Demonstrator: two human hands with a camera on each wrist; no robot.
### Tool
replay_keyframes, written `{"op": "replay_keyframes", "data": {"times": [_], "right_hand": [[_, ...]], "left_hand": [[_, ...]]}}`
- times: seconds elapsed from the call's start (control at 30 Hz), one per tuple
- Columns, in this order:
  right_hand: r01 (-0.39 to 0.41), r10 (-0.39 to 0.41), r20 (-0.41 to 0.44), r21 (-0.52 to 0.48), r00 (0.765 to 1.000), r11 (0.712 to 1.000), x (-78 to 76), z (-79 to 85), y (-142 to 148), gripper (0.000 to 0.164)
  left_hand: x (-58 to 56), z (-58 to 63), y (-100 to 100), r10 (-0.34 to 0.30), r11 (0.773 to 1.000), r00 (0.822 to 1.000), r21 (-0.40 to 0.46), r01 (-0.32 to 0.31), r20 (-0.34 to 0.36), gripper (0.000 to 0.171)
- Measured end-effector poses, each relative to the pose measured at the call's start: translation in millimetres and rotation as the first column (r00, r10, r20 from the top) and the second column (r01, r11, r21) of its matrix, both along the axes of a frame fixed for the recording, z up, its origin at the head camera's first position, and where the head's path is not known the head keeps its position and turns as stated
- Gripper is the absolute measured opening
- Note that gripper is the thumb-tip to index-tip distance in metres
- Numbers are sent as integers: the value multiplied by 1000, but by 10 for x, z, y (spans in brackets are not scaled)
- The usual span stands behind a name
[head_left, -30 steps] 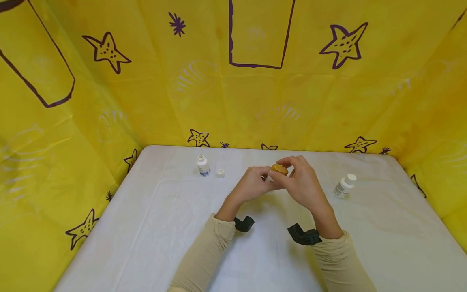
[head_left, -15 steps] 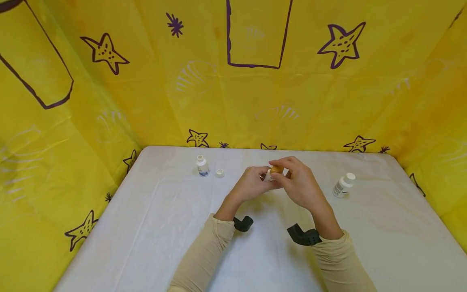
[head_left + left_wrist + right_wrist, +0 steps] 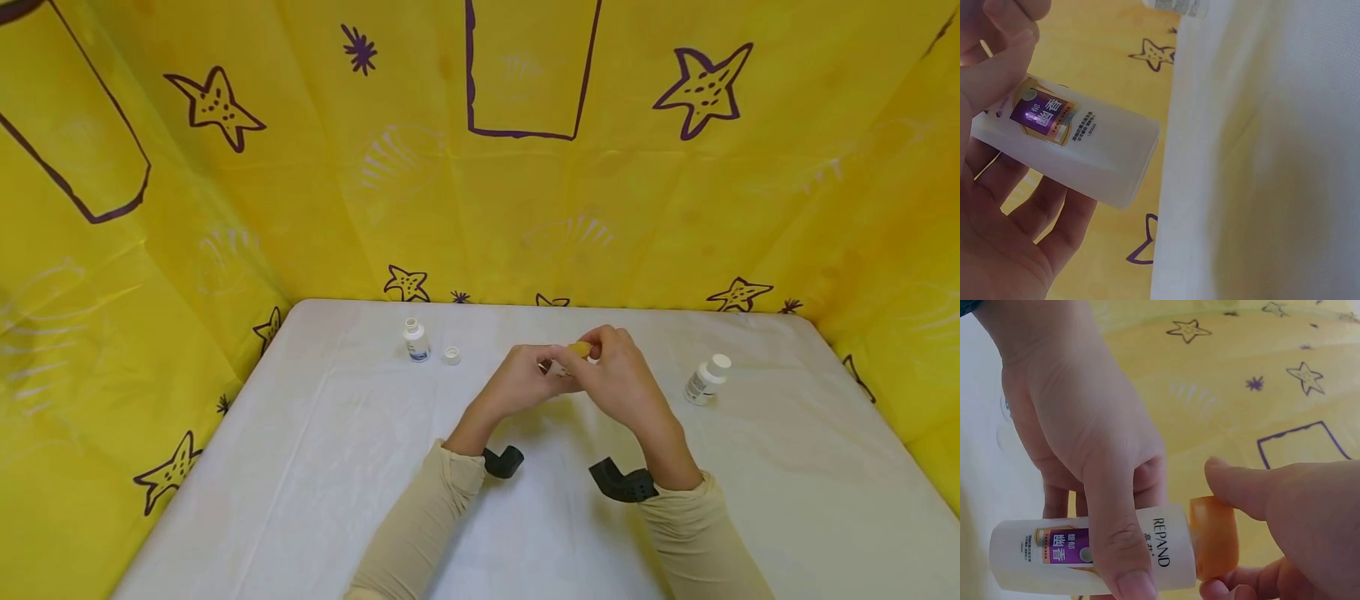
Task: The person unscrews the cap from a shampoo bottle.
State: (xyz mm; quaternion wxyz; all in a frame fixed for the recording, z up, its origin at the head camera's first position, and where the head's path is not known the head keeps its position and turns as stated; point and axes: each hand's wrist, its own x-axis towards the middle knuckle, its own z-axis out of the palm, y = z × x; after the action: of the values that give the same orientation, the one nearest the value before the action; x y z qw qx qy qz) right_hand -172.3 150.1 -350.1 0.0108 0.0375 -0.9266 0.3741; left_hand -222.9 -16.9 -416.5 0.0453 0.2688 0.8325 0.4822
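Note:
My left hand [image 3: 521, 379] grips a white shampoo bottle [image 3: 1166, 547] with a purple label, held up over the table. In the right wrist view, the left thumb lies across the front of the bottle, which is on its side. An orange cap [image 3: 1215, 537] sits at the bottle's neck. My right hand [image 3: 618, 375] pinches this cap between thumb and fingers. The left wrist view shows the bottle's base pointing right, while its neck end is hidden there.
On the white-covered table [image 3: 337, 467], an uncapped small white bottle [image 3: 416, 340] stands at the back left beside a loose white cap [image 3: 452, 356]. A capped white bottle [image 3: 707, 380] stands to the right. A yellow patterned curtain [image 3: 480, 208] encloses the back and sides.
My right fingers and thumb have shifted round the orange cap, so less of it shows. The left hand and bottle stay in nearly the same place.

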Motion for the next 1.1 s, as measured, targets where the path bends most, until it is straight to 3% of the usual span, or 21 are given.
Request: {"op": "replay_keyframes", "data": {"times": [0.33,0.57,0.83,0.9,1.1], "right_hand": [[-22,22,-145,0,989,1000,10,-2,-36,43],[-97,93,-176,-16,980,995,15,50,-18,40],[-98,65,-278,-107,958,989,-32,68,14,38],[-87,48,-291,-124,955,988,-60,75,17,38],[-61,13,-294,-155,956,986,-150,93,30,39]], "left_hand": [[-16,16,-21,-3,1000,1000,-10,4,5,20],[-35,77,-94,-1,1000,997,-12,2,72,25],[-113,84,-138,23,999,995,38,-27,99,28],[-137,101,-150,33,998,996,55,-38,85,28],[-237,164,-196,104,993,994,58,-102,-43,25]]}}
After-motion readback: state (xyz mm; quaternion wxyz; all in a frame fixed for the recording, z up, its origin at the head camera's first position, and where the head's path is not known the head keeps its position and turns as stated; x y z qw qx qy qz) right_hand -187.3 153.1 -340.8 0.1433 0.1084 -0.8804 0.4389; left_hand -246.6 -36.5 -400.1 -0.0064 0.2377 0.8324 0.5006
